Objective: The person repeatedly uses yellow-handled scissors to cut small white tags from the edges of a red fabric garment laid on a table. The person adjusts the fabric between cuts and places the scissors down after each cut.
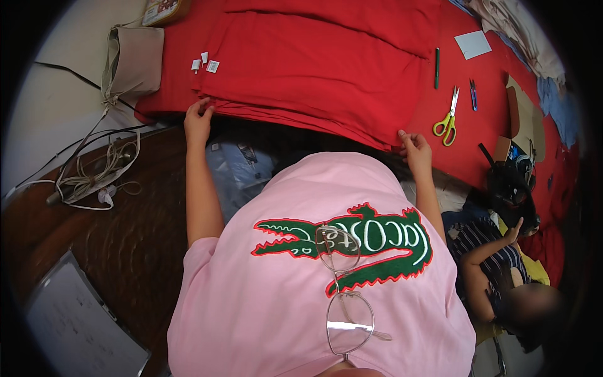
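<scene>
A folded red cloth (314, 75) in several layers lies across the table, its near edge hanging toward me. My left hand (198, 122) pinches the near left corner between thumb and fingers. At the near right corner, my right hand (416, 151) grips the same edge in a similar pinch, so the edge runs between both hands. Small white tags (213, 66) stick out at the cloth's left side. To the right of the cloth lie yellow-green-handled scissors (448, 119), a dark green pen (437, 68) and a small blue-and-black cutting tool (473, 95).
A beige bag (135, 63) stands at the table's left edge, above tangled cables (103, 160). A white card (473, 44) lies at the far right, with an open cardboard box (526, 119) nearer. Another person (483, 270) sits at the right. Plastic-wrapped goods (239, 166) are below the table edge.
</scene>
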`<move>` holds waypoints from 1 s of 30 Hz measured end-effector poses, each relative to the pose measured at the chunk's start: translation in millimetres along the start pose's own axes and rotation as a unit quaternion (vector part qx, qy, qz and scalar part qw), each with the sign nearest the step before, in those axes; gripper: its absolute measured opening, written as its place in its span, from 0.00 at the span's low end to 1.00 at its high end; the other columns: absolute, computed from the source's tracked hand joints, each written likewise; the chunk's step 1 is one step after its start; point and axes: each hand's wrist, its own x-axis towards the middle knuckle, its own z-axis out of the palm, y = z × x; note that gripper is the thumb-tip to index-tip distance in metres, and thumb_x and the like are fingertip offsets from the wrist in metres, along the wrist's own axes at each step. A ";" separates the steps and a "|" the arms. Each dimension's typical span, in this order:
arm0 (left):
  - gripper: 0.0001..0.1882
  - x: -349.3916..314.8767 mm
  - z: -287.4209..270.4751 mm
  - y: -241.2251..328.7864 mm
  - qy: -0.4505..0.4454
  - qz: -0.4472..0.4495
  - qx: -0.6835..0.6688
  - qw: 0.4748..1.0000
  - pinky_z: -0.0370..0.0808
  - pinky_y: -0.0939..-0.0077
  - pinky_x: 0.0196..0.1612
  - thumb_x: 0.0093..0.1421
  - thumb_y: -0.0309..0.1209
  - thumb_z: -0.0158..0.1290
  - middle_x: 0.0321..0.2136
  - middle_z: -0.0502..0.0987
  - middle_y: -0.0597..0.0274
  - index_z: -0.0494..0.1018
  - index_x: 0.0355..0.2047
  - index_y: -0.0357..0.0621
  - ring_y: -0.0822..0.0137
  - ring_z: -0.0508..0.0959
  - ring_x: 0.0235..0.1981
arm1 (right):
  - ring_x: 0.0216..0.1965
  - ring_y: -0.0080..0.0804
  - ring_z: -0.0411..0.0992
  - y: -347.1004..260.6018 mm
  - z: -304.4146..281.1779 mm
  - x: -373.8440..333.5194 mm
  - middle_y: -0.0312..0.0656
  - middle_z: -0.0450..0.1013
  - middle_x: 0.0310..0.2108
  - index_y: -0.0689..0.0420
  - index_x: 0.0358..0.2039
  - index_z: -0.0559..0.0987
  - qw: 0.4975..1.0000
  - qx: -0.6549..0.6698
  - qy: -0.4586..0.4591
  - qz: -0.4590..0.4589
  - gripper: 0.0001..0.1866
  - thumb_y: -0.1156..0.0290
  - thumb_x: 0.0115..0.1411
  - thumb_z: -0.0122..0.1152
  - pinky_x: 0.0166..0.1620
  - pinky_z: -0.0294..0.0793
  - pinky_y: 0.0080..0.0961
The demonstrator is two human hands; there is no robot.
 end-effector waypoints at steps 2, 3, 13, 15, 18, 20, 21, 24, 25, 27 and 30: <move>0.15 -1.7 -2.2 -20.1 -0.014 -0.048 -0.122 0.991 0.78 0.73 0.49 0.66 0.32 0.62 0.44 0.83 0.57 0.82 0.50 0.40 0.67 0.82 0.42 | 0.23 0.19 0.71 11.4 0.9 -0.6 0.33 0.74 0.22 0.57 0.34 0.80 0.999 0.022 -0.041 0.003 0.17 0.56 0.64 0.72 0.26 0.69 0.20; 0.14 -0.8 -1.9 -28.7 -0.021 -0.071 -0.182 0.981 0.78 0.75 0.47 0.67 0.31 0.61 0.42 0.84 0.59 0.82 0.50 0.39 0.70 0.82 0.39 | 0.23 0.20 0.72 16.8 -1.5 1.9 0.35 0.74 0.22 0.58 0.33 0.80 0.998 0.033 -0.061 0.004 0.18 0.55 0.63 0.72 0.26 0.70 0.22; 0.20 -62.7 74.7 119.0 -0.334 -0.211 -0.432 0.811 0.80 0.72 0.48 0.71 0.39 0.56 0.48 0.85 0.54 0.78 0.55 0.38 0.65 0.86 0.47 | 0.45 0.56 0.80 7.1 -87.4 57.6 0.52 0.79 0.45 0.55 0.45 0.82 0.860 -0.443 0.254 0.005 0.25 0.45 0.62 0.66 0.45 0.80 0.53; 0.20 -81.1 97.9 138.4 -0.372 -0.229 -0.458 0.774 0.80 0.71 0.48 0.71 0.40 0.57 0.48 0.85 0.55 0.78 0.54 0.39 0.65 0.86 0.47 | 0.45 0.55 0.80 2.4 -86.2 55.2 0.51 0.79 0.45 0.55 0.47 0.82 0.866 -0.451 0.217 0.028 0.25 0.46 0.62 0.67 0.45 0.80 0.52; 0.17 -96.3 119.6 170.0 -0.345 -0.282 -0.486 0.752 0.80 0.72 0.45 0.69 0.43 0.59 0.45 0.86 0.56 0.79 0.47 0.42 0.66 0.86 0.44 | 0.45 0.55 0.81 3.7 -86.1 51.2 0.50 0.80 0.45 0.55 0.45 0.83 0.855 -0.454 0.250 -0.024 0.23 0.48 0.61 0.68 0.44 0.80 0.52; 0.14 -102.3 127.4 182.9 -0.303 -0.313 -0.498 0.750 0.81 0.74 0.40 0.68 0.43 0.62 0.40 0.86 0.59 0.77 0.41 0.46 0.67 0.86 0.40 | 0.43 0.55 0.81 8.3 -82.6 49.5 0.50 0.81 0.43 0.55 0.44 0.84 0.842 -0.457 0.279 -0.064 0.22 0.50 0.59 0.69 0.44 0.80 0.52; 0.14 -101.8 130.7 187.3 -0.294 -0.319 -0.503 0.748 0.80 0.74 0.40 0.68 0.43 0.62 0.39 0.85 0.59 0.77 0.41 0.46 0.68 0.86 0.39 | 0.43 0.55 0.81 8.1 -81.2 49.6 0.51 0.82 0.41 0.55 0.44 0.85 0.838 -0.460 0.284 -0.074 0.21 0.51 0.59 0.69 0.44 0.80 0.51; 0.12 -103.3 136.7 186.0 -0.257 -0.339 -0.520 0.741 0.79 0.74 0.36 0.66 0.40 0.64 0.34 0.83 0.62 0.76 0.39 0.46 0.70 0.83 0.33 | 0.39 0.56 0.81 -0.4 -93.0 48.1 0.50 0.84 0.36 0.54 0.43 0.86 0.856 -0.455 0.236 -0.064 0.18 0.56 0.58 0.70 0.43 0.81 0.52; 0.11 -105.8 134.9 189.5 -0.251 -0.331 -0.505 0.756 0.79 0.74 0.37 0.67 0.39 0.63 0.34 0.83 0.64 0.76 0.38 0.47 0.71 0.83 0.33 | 0.37 0.57 0.81 -2.2 -100.4 48.1 0.49 0.84 0.34 0.54 0.42 0.85 0.867 -0.449 0.211 -0.053 0.16 0.58 0.58 0.69 0.43 0.81 0.52; 0.10 -106.0 129.7 201.6 -0.244 -0.308 -0.478 0.786 0.79 0.74 0.38 0.67 0.37 0.63 0.33 0.81 0.66 0.74 0.36 0.49 0.72 0.82 0.33 | 0.30 0.42 0.81 12.7 -121.5 59.1 0.46 0.84 0.30 0.58 0.42 0.84 0.944 -0.296 0.139 -0.045 0.14 0.62 0.61 0.66 0.34 0.80 0.41; 0.08 -92.6 111.6 232.3 -0.211 -0.200 -0.509 0.810 0.79 0.70 0.43 0.67 0.32 0.60 0.33 0.79 0.67 0.72 0.32 0.50 0.72 0.81 0.36 | 0.27 0.18 0.76 -3.2 -133.1 55.4 0.42 0.84 0.30 0.61 0.43 0.83 0.996 0.050 -0.038 0.056 0.13 0.65 0.66 0.62 0.29 0.71 0.18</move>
